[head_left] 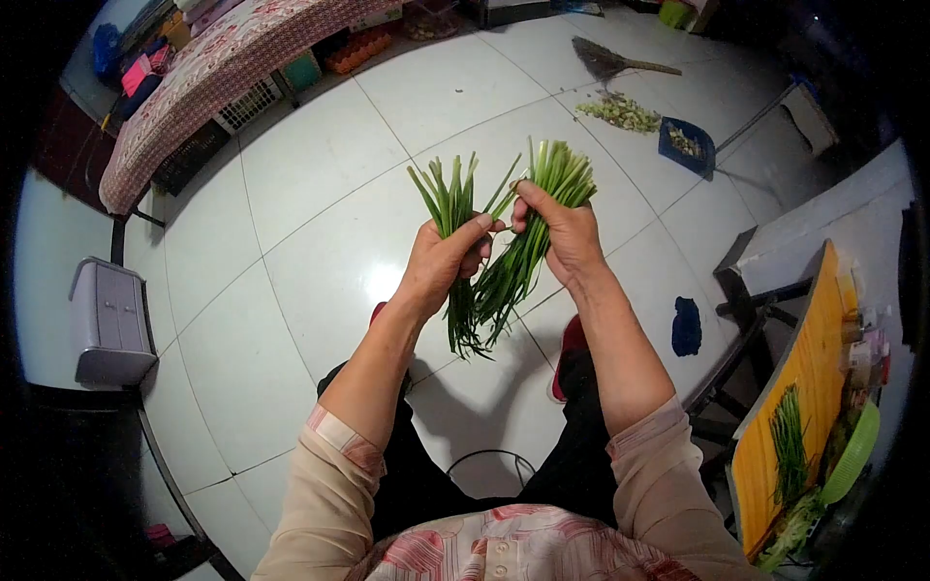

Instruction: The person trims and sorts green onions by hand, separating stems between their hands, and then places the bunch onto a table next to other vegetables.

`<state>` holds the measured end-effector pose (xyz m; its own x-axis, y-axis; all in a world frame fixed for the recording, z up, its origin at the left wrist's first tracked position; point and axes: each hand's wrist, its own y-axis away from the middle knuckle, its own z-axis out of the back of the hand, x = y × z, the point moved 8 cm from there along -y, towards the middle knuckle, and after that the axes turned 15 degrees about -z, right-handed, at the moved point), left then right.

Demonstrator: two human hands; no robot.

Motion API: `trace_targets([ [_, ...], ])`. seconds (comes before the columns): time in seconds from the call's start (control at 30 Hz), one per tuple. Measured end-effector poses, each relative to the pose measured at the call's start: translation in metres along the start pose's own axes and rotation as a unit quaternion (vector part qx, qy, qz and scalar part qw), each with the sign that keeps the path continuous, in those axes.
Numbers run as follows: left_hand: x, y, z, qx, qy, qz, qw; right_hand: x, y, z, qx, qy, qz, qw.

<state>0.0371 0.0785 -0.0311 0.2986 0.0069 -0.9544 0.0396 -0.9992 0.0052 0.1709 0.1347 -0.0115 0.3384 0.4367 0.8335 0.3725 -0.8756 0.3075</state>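
My left hand [450,257] is wrapped round a smaller bunch of green stalks [449,198], pale cut ends up and leaves hanging below. In my right hand [567,228] is a thicker bunch of the same stalks [557,174], its leaves hanging down to the left behind my left fingers. A few loose stalks slant between the two hands, near my fingertips. Both bunches are held above the white tiled floor, between my knees.
A yellow board [790,387] at the right bears more green stalks [790,441] beside a green basket [852,452]. Trimmings [622,113], a blue dustpan [684,147] and a broom [603,61] lie ahead. A cloth-covered table [199,92] stands at upper left.
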Motion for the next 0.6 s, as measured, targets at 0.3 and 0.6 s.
trace_targets([
  [0.3,0.0022,0.0004,-0.0006,0.01,-0.009,0.001,1.0,0.0026,-0.0002,0.0041,-0.013,-0.01,0.007,1.0],
  [0.6,0.0019,0.0003,-0.0015,0.022,-0.007,0.001,1.0,0.0015,0.0001,0.0017,-0.008,-0.006,-0.005,1.0],
])
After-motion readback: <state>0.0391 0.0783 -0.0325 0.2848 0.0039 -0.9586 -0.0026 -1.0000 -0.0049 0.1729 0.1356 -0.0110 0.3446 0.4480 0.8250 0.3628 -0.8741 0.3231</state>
